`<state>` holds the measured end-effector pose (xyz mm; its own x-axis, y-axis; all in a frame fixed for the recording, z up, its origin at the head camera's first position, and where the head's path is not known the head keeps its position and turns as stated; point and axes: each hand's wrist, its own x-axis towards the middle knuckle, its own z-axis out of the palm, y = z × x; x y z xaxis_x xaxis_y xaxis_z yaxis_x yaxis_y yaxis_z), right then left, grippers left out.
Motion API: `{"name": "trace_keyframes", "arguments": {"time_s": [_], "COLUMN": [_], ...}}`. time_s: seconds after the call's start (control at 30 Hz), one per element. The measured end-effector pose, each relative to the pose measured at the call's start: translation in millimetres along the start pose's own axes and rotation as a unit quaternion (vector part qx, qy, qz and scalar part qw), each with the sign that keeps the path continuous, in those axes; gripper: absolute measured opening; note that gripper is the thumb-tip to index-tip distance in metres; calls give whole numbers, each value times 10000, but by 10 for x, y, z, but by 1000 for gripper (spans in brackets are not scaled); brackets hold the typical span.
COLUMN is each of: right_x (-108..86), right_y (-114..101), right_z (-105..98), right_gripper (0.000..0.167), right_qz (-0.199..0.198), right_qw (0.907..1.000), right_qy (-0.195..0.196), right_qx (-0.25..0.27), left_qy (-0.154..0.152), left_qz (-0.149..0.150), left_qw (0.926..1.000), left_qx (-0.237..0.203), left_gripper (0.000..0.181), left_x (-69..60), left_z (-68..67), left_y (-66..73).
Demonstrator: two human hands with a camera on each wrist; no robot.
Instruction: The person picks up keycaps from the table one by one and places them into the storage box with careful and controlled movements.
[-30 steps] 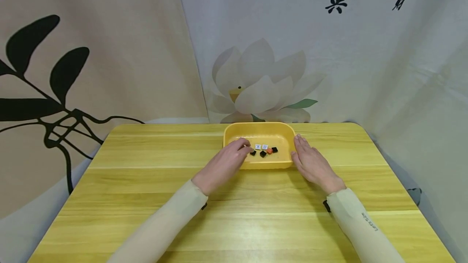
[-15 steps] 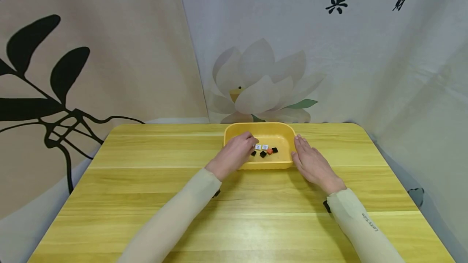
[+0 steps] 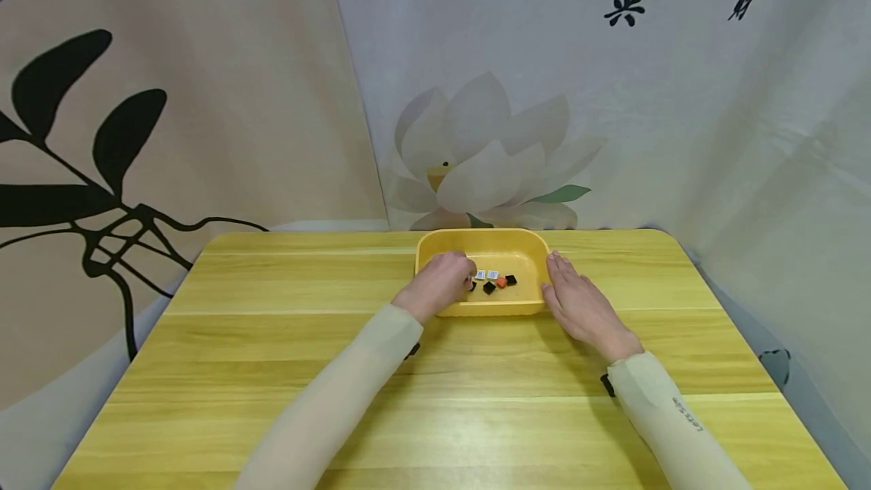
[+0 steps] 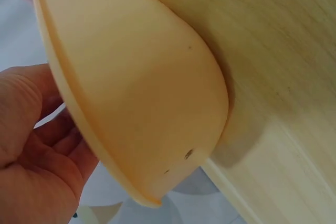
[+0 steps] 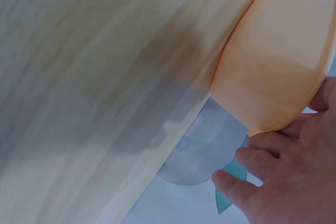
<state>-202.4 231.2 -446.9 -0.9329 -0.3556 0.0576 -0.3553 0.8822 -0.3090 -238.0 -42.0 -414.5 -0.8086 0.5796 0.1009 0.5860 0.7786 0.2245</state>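
A yellow plastic tray (image 3: 497, 309) stands near the table's far edge. My left hand (image 3: 441, 283) reaches over its left side, fingers bent and thumb close to them. A small whitish piece (image 3: 469, 279) shows at the fingertips and appears pinched; the left wrist view hides the fingertips behind the tray wall. Beside it lie two small white square pieces (image 3: 486, 274) with printed faces, an orange piece (image 3: 501, 282) and several black ones (image 3: 489, 288). My right hand (image 3: 581, 305) rests against the tray's right end with extended fingers, touching the rim in the right wrist view.
The tray sits on a light wooden table (image 3: 517, 407). Behind it hangs a pale curtain (image 3: 286, 97) printed with leaves, a lotus and dark characters, close to the far edge.
My left hand has moved right and slightly forward over the tray, then dipped toward the pieces, its fingers now more bent. The right hand and the tray stay in place.
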Motion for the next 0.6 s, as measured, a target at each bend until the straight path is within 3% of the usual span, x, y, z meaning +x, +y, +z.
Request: {"name": "trace_keyframes", "arguments": {"time_s": [0.27,0.4,0.5,0.6], "right_x": [1,4,4,1], "right_y": [-6,-10,-11,-4], "right_z": [1,2,2,1], "right_gripper": [63,62,62,62], "right_qz": [23,21,15,14], "right_qw": [10000,10000,10000,10000], "right_qy": [3,21,24,30], "right_qx": [-6,14,11,-4], "left_qy": [-232,-338,-239,77], "left_qz": [-118,-177,-185,-108], "left_qw": [9991,9985,9988,9986], "left_qx": [322,400,389,516], "left_gripper": [13,2,11,20], "left_x": [41,28,3,-39], "left_z": [48,58,57,33], "left_y": [0,-6,-19,-35]}}
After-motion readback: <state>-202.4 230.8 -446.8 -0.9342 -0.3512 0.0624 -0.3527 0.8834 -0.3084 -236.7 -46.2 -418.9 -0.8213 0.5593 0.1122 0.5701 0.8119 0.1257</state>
